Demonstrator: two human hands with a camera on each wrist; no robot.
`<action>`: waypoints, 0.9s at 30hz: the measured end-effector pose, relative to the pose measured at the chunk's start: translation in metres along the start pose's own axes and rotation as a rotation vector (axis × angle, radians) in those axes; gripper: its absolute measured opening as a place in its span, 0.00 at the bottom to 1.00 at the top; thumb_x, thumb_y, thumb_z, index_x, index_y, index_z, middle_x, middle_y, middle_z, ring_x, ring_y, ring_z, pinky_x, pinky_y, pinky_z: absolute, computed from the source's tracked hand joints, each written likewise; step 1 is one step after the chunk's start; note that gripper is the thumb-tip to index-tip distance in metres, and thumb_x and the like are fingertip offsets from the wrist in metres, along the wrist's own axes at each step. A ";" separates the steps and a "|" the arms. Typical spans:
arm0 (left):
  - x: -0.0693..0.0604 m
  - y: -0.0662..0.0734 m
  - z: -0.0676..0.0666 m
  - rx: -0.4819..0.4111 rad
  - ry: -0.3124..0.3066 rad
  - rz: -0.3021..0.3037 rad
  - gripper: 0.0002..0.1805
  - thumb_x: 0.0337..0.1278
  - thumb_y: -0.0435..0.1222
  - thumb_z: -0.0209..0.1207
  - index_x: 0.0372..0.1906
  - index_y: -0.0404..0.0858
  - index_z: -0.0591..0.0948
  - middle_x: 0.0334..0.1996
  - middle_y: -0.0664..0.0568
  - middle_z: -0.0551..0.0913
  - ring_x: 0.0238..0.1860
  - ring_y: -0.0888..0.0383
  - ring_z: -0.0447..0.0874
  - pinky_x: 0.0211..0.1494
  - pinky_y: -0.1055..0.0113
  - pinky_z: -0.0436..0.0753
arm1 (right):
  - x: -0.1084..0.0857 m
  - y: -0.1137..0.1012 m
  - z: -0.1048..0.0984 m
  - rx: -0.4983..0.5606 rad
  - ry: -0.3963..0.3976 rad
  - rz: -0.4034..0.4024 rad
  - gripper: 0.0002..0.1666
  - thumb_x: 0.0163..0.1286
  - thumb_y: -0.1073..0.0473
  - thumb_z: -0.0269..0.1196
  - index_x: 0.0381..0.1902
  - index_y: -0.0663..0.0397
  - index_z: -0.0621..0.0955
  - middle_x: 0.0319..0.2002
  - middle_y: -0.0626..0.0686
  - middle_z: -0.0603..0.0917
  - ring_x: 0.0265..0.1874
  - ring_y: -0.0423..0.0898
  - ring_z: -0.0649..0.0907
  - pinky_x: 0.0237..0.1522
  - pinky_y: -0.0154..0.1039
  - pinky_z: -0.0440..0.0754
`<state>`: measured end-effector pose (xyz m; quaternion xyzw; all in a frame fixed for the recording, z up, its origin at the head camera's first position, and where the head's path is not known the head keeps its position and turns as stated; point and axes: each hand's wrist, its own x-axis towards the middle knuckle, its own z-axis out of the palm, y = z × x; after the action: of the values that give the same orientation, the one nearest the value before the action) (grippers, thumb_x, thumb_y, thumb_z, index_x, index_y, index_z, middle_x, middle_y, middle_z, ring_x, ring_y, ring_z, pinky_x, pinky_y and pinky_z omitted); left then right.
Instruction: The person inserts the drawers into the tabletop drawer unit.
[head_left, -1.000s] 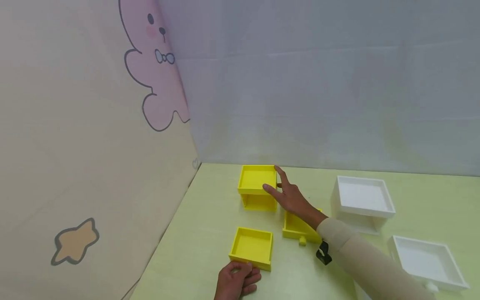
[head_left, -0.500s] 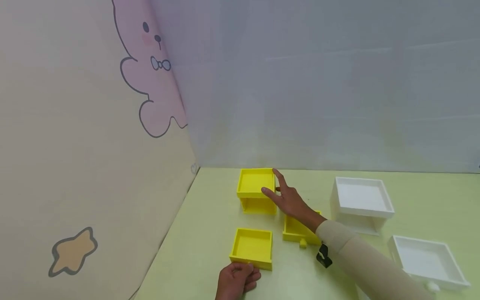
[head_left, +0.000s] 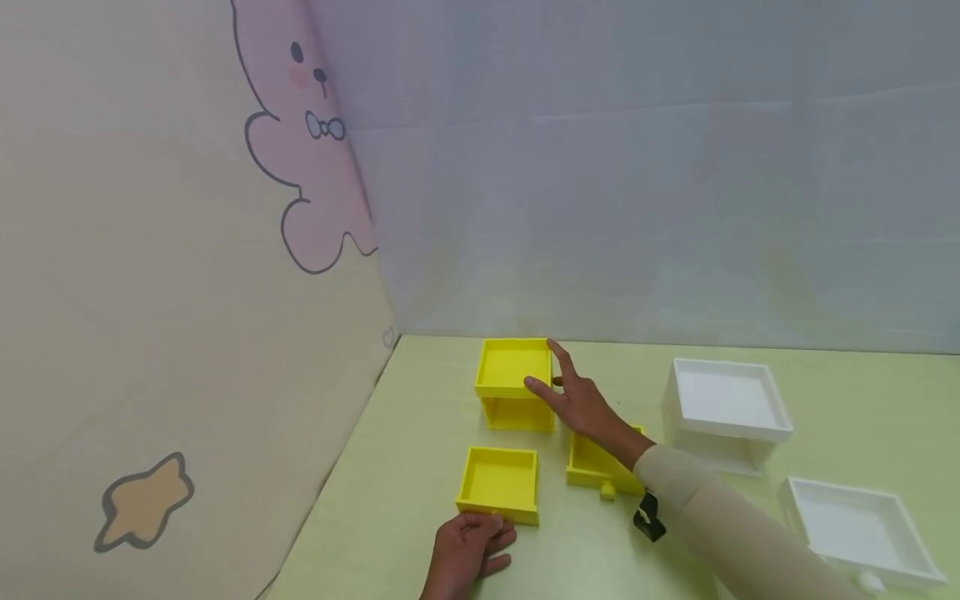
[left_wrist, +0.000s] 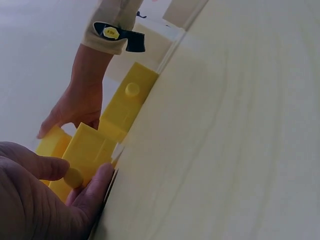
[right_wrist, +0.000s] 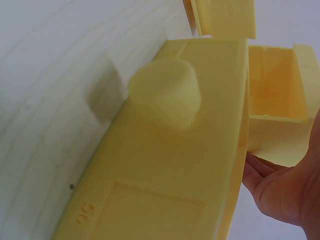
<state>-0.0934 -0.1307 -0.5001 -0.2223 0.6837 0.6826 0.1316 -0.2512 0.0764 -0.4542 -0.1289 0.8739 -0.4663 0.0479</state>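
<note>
Near the worktop's (head_left: 360, 533) back-left corner: one yellow cabinet (head_left: 513, 367); right hand (head_left: 585, 404) touching it, thumb and forefinger spread apart. Farther from the back edge, two yellow drawers (head_left: 498, 479); left hand (head_left: 465, 550) pinches left one's knob (left_wrist: 73, 177). One white cabinet (head_left: 726, 396) rightward.

Plastic, wood grain, cloth

A yellow drawer (head_left: 499, 479) at the left fingers (head_left: 495, 566) and a yellow housing (head_left: 513, 367) at the right fingers (head_left: 562, 358) look like smooth, matt plastic. The tabletop (head_left: 382, 483) below them shows smooth, wood-like grain. Behind the right fingers, the sleeve (head_left: 720, 521) looks like matt cloth.
</note>
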 end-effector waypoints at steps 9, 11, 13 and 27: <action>0.012 0.007 -0.005 -0.038 -0.016 -0.032 0.12 0.67 0.35 0.61 0.44 0.28 0.79 0.37 0.42 0.89 0.38 0.54 0.90 0.40 0.62 0.86 | 0.000 0.001 0.006 -0.024 0.021 0.032 0.53 0.69 0.25 0.51 0.80 0.33 0.41 0.67 0.66 0.71 0.65 0.62 0.74 0.63 0.63 0.70; 0.014 0.008 -0.006 -0.041 -0.018 -0.028 0.12 0.66 0.35 0.61 0.44 0.28 0.79 0.37 0.41 0.89 0.38 0.54 0.90 0.40 0.62 0.86 | 0.000 0.001 0.006 -0.032 0.024 0.026 0.53 0.69 0.25 0.51 0.80 0.33 0.41 0.67 0.66 0.72 0.64 0.62 0.74 0.62 0.63 0.70; 0.016 0.009 -0.005 -0.045 -0.016 -0.029 0.12 0.65 0.35 0.62 0.44 0.28 0.79 0.36 0.41 0.89 0.37 0.55 0.90 0.40 0.62 0.86 | 0.001 0.001 0.006 -0.029 0.026 0.024 0.53 0.69 0.25 0.51 0.80 0.32 0.41 0.67 0.65 0.73 0.64 0.61 0.74 0.62 0.62 0.71; 0.030 0.012 0.004 -0.019 -0.038 0.038 0.13 0.61 0.35 0.66 0.43 0.29 0.80 0.36 0.42 0.89 0.36 0.54 0.90 0.39 0.62 0.87 | -0.001 0.001 0.001 -0.004 0.003 -0.002 0.51 0.70 0.27 0.52 0.80 0.32 0.41 0.66 0.67 0.73 0.63 0.62 0.75 0.61 0.62 0.72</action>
<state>-0.1255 -0.1307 -0.5038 -0.1976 0.6787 0.6954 0.1293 -0.2499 0.0760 -0.4558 -0.1293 0.8747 -0.4649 0.0460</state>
